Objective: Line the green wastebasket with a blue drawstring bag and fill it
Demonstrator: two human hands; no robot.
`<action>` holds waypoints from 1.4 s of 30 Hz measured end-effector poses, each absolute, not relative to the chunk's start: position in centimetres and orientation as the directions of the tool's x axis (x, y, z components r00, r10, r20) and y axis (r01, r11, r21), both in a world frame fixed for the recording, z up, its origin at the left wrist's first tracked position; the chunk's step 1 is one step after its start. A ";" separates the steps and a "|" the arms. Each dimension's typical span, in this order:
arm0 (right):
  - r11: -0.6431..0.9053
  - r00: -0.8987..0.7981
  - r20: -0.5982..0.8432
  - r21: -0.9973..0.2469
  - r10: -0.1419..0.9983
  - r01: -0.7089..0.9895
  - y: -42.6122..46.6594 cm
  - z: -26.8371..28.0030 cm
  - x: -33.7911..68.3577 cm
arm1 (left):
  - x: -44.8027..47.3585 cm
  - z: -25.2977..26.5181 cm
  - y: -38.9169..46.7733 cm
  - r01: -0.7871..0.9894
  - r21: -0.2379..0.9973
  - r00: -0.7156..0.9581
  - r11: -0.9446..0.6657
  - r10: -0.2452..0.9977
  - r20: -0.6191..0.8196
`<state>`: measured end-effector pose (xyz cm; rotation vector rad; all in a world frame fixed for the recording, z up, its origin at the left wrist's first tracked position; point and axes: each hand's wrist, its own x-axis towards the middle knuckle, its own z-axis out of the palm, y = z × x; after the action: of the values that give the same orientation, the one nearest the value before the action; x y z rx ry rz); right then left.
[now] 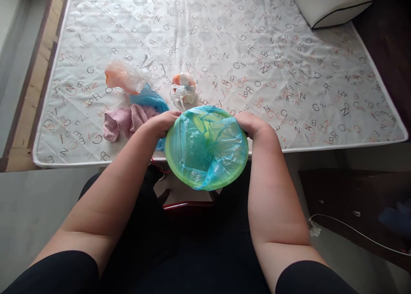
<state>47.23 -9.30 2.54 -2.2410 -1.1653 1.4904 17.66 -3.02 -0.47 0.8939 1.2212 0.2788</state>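
A round green bin [171,157] is held up over my lap, its mouth tilted toward me. Thin blue plastic bag [221,157] lines its inside and wraps over much of the rim. At the bin's upper left side is my left hand [168,120], closed on the edge with the bag. My right hand [250,124] grips the opposite side, most of its fingers hidden behind the bin. Just beyond my left hand lie a pink cloth [128,120] and a blue plastic piece [149,99].
The bin is in front of a letter-printed mattress [224,49]. Crumpled orange-and-clear plastic [125,77] and a knotted whitish bag [184,92] lie on it. A white pillow-like block [334,4] sits at the far right corner. A white cable [349,225] runs low on the right.
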 end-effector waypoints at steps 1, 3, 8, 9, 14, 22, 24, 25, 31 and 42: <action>-0.668 0.182 -0.685 -0.557 0.706 0.494 -9.3 2.5 47.2 | 17.8 -0.4 -3.1 0.272 0.718 0.341 0.641 0.633 -0.695; -0.656 0.184 -0.669 -0.569 0.720 0.496 -9.3 2.4 47.3 | 17.8 -0.5 -3.2 0.281 0.725 0.291 0.630 0.663 -0.689; -0.617 0.194 -0.624 -0.584 0.757 0.527 -9.1 1.6 48.0 | 17.5 -0.5 -3.0 0.347 0.764 0.198 0.545 0.753 -0.627; -0.616 0.201 -0.619 -0.583 0.759 0.529 -9.0 1.5 48.1 | 17.3 -0.4 -3.0 0.366 0.765 0.198 0.530 0.759 -0.621; -0.625 0.251 -0.594 -0.588 0.765 0.514 -9.0 2.1 48.5 | 16.1 0.9 -2.8 0.361 0.759 0.308 0.542 0.699 -0.646; -0.625 0.109 -0.631 -0.702 0.768 0.342 -9.6 3.4 48.9 | 16.0 4.0 -2.9 0.490 0.850 0.149 0.194 0.942 -0.301; -0.597 0.056 -0.632 -0.694 0.773 0.402 -9.8 3.8 48.7 | 17.4 5.7 -4.3 0.521 0.849 0.102 -0.086 0.994 0.038; -0.585 0.043 -0.630 -0.691 0.776 0.425 -9.8 3.9 48.6 | 18.2 6.4 -5.2 0.542 0.811 0.147 -0.221 0.975 0.168; -0.525 0.016 -0.586 -0.712 0.810 0.466 -9.8 4.0 48.2 | 21.2 5.5 -9.6 0.716 0.606 0.643 -0.347 0.667 -0.377; -0.321 -0.060 -0.423 -0.763 0.904 0.561 -9.9 5.0 47.7 | 20.1 4.3 -8.6 0.756 0.539 0.603 -0.372 0.715 -0.353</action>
<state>47.73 -9.91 4.96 -1.8665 -1.5637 1.3337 20.12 -8.63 4.31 2.1522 1.1555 -0.0770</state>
